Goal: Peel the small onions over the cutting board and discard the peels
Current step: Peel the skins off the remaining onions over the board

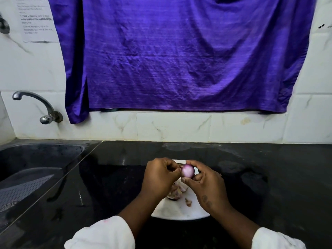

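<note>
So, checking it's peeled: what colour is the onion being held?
The onion is glossy pale pink-purple, clearest in the head view.

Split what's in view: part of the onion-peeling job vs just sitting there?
In the job: small onion, pinched at its end by the left hand and held by the right hand; peels lying on the white cutting board.
Just there: tap, sink, purple cloth, paper notice on the wall, black counter.
</note>
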